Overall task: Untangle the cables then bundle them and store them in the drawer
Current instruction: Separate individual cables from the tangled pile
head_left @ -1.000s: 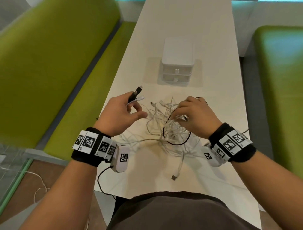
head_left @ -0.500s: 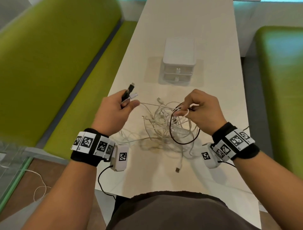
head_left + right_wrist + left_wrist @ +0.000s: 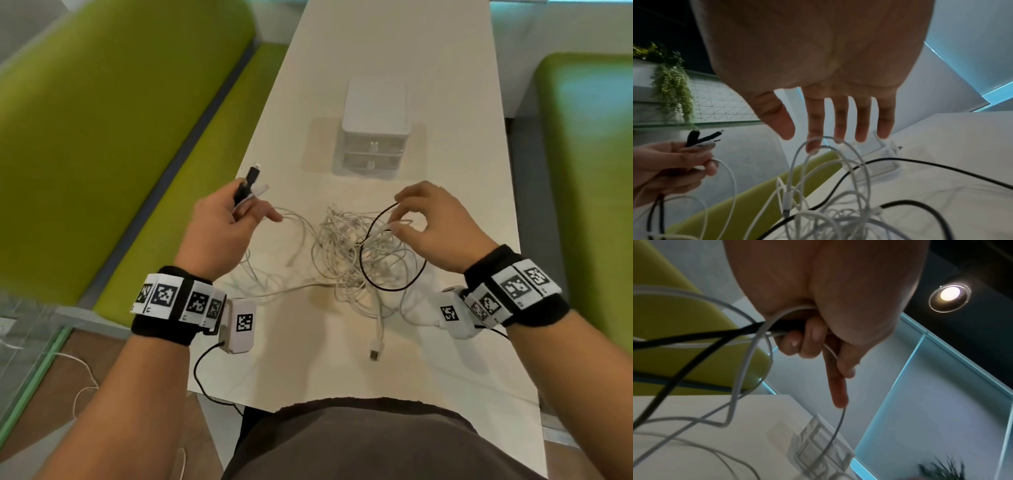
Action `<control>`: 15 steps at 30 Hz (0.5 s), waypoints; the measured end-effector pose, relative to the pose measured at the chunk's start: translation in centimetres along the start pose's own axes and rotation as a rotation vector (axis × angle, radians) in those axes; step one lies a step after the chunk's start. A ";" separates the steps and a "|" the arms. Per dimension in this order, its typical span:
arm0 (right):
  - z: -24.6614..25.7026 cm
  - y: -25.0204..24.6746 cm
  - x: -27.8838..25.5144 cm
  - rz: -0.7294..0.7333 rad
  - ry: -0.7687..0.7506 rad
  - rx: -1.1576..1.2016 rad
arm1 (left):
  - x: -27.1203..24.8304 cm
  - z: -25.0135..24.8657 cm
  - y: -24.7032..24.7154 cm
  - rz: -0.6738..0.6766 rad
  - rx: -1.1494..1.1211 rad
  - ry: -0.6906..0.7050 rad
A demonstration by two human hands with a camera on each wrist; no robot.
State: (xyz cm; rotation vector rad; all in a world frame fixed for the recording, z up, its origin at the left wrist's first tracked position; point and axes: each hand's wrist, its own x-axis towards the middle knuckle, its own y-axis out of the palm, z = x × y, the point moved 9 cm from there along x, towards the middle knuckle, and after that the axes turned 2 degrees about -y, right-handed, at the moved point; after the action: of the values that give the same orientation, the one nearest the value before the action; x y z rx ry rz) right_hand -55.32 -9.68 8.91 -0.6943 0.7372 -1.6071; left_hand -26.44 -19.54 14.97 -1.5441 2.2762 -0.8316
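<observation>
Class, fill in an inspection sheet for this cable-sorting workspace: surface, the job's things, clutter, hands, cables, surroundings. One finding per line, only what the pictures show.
Surface: white table, long and narrow.
Job's things: tangled cables heaped between the hands; small white drawer unit behind them, both drawers shut.
Clutter: nothing seen.
Hands: left hand grips several cable ends, black and white, with the plugs sticking up; right hand is over the heap, fingers fairly straight, fingertips at a white loop.
Cables: mostly white, one black cable looped through them; a loose plug lies nearest the person.
Surroundings: green benches on both sides; a hanging plant; a ceiling light.
</observation>
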 end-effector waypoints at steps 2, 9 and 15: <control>2.0 -0.9 -0.2 -0.078 -0.082 0.041 | -0.3 -0.4 1.4 0.086 -0.036 -0.006; 9.5 4.5 -1.6 0.236 -0.205 0.211 | -1.2 -3.2 3.5 0.150 -0.225 0.059; 5.5 6.1 -2.6 0.333 -0.123 0.037 | 0.2 3.6 -3.8 -0.042 0.445 -0.152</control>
State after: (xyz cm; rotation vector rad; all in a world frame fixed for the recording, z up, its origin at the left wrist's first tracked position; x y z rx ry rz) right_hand -46.96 -8.33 7.45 -0.6019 0.6910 -1.2604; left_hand -21.76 -21.83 14.38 -1.3968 1.8015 -1.1006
